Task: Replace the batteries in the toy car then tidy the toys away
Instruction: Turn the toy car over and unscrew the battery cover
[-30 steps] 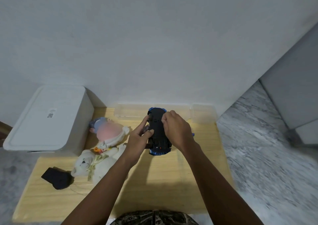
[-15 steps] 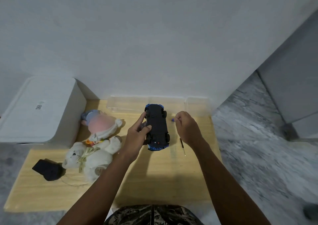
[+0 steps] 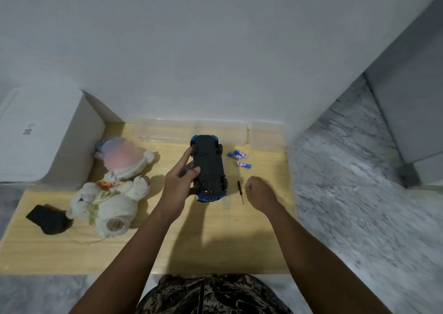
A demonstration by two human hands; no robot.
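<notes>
On the pale wooden table [image 3: 215, 241] against the wall, we note the left hand [image 3: 178, 186] gripping the upturned toy car [image 3: 209, 167] at centre, right hand [image 3: 260, 195] curled empty at its 4 o'clock beside the screwdriver [image 3: 240, 192], batteries [image 3: 239, 157] at 2 o'clock.

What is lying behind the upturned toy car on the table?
Behind the toy car a clear plastic tray lies against the wall. The car hides part of its front edge; whether the tray holds anything is unclear.

Single head-worn wide-angle view, forward and steeply down onto the wooden table [image 3: 215, 246], wall just behind.
</notes>
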